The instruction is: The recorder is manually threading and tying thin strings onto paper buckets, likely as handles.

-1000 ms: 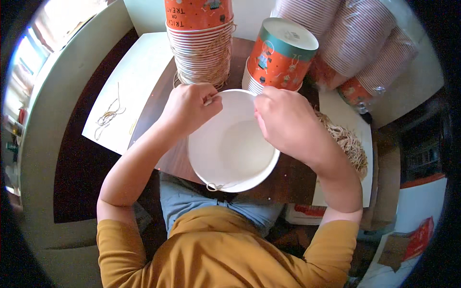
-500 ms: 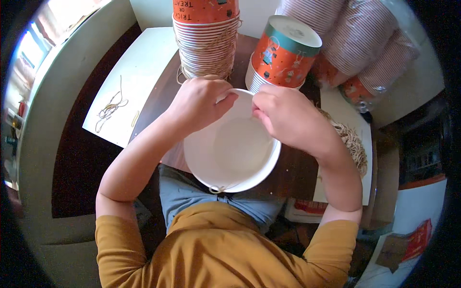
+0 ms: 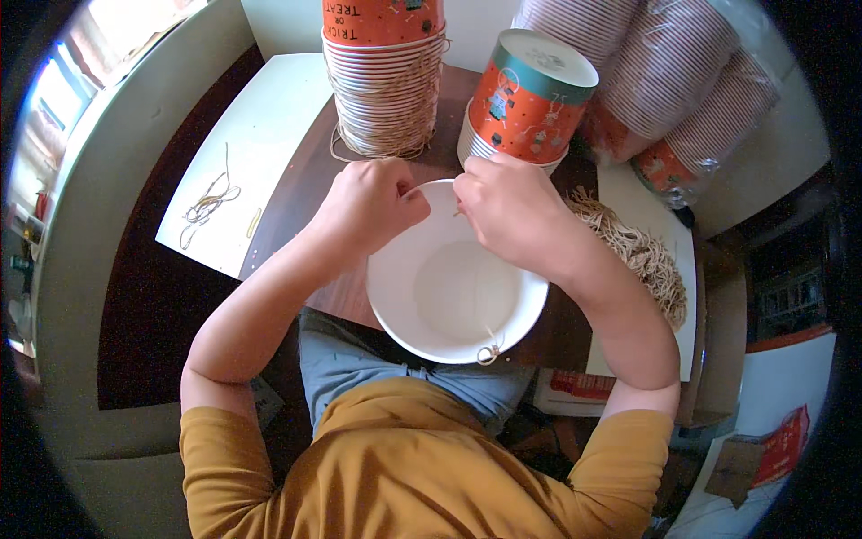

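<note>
A paper bucket (image 3: pixel 467 278) with a white inside stands mouth up in front of my lap. At its near rim a knotted loop of cord (image 3: pixel 488 354) hangs, with a thin strand running down the inner wall. My left hand (image 3: pixel 377 205) is closed at the far left rim; what its fingers hold is hidden. Right of it, at the far rim, my right hand (image 3: pixel 512 207) is closed in a pinch. A small bit of cord seems to show below its fingertips, inside the bucket.
A tall stack of buckets (image 3: pixel 386 99) draped with cords stands behind my hands. Beside it is an upside-down orange and green bucket stack (image 3: pixel 530 103). Bagged buckets (image 3: pixel 669 81) fill the far right. A cord bundle (image 3: pixel 642 256) lies right; loose cords (image 3: pixel 211 202) lie on a white board.
The bucket has turned and shifted to the right, so its knotted loop moved from the near middle to the near right. Both hands have come slightly nearer to me or shifted along the rim.
</note>
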The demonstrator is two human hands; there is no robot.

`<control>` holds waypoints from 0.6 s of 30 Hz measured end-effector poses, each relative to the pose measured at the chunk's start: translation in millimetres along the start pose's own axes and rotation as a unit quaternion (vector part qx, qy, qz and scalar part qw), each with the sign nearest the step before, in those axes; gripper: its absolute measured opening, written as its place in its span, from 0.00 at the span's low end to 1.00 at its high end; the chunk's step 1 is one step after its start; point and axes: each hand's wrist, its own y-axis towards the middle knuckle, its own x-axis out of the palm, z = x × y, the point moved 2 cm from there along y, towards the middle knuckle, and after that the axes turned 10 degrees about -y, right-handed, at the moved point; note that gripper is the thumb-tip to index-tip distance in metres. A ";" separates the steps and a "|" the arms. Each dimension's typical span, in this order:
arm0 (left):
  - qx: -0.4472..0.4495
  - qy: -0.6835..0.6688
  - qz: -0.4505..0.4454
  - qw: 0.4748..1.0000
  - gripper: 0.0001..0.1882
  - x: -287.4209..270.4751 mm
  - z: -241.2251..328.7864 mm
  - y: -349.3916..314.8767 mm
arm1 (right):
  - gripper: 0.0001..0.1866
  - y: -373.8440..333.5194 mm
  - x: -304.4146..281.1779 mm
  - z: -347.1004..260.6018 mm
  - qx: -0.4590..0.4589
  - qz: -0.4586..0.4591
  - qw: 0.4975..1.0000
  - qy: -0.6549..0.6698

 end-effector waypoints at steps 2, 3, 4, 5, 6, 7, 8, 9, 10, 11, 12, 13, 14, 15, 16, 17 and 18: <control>-0.014 0.002 -0.014 1.000 0.11 -0.9 5.0 0.9 | 0.04 -4.4 -2.0 1.1 0.006 0.004 1.000 0.010; -0.029 0.000 -0.026 0.999 0.11 -2.1 4.4 0.1 | 0.04 -4.1 -2.5 0.1 0.009 0.004 1.000 0.019; -0.030 -0.001 -0.026 0.999 0.11 -2.3 3.1 -0.3 | 0.04 -3.5 -2.2 -0.4 0.008 0.004 1.000 0.019; -0.032 -0.019 -0.030 0.999 0.10 -1.9 1.5 -0.7 | 0.04 -3.0 -1.9 -0.7 0.009 0.002 1.000 0.019; -0.035 -0.037 -0.034 0.998 0.10 -1.8 0.4 -1.1 | 0.04 -2.6 -1.9 -1.2 0.009 0.000 1.000 0.019; -0.035 -0.037 -0.034 0.998 0.10 -1.8 -0.2 -2.2 | 0.04 -2.4 -1.6 -1.5 0.009 0.000 1.000 0.019; -0.044 -0.088 -0.052 0.994 0.10 -0.9 -0.7 -4.2 | 0.04 -2.5 -0.5 -1.9 0.008 -0.008 0.999 0.034; -0.053 -0.139 -0.071 0.986 0.11 0.3 -1.0 -5.9 | 0.04 -2.7 1.1 -2.2 0.007 -0.016 0.999 0.049; -0.053 -0.139 -0.072 0.986 0.11 -0.1 -0.5 -6.8 | 0.04 -2.8 2.6 -2.8 0.008 -0.017 0.999 0.049; -0.081 -0.188 -0.109 0.973 0.13 0.7 -0.1 -8.1 | 0.04 -2.8 4.7 -4.4 -0.009 -0.022 0.998 0.050; -0.110 -0.235 -0.144 0.955 0.16 1.8 0.0 -9.9 | 0.04 -2.9 7.1 -5.5 -0.026 -0.026 0.998 0.051; -0.110 -0.234 -0.145 0.955 0.16 2.3 -0.4 -13.2 | 0.04 -2.9 10.5 -3.9 -0.025 -0.026 0.998 0.052; -0.101 -0.300 -0.153 0.936 0.18 3.3 -0.3 -18.4 | 0.04 -2.6 14.6 -0.9 -0.031 -0.032 0.997 0.062; -0.091 -0.364 -0.163 0.912 0.20 4.2 -0.7 -23.0 | 0.05 -2.8 17.6 1.4 -0.035 -0.039 0.996 0.071; -0.149 -0.366 -0.220 0.892 0.25 1.4 -1.0 -29.1 | 0.05 -3.7 18.6 2.6 -0.030 -0.039 0.996 0.073; -0.149 -0.400 -0.205 0.881 0.27 4.8 1.2 -36.4 | 0.05 -5.1 18.8 4.0 -0.021 -0.033 0.988 0.147; -0.149 -0.434 -0.189 0.868 0.29 6.8 3.2 -45.1 | 0.05 -5.2 17.7 4.7 -0.013 -0.025 0.975 0.221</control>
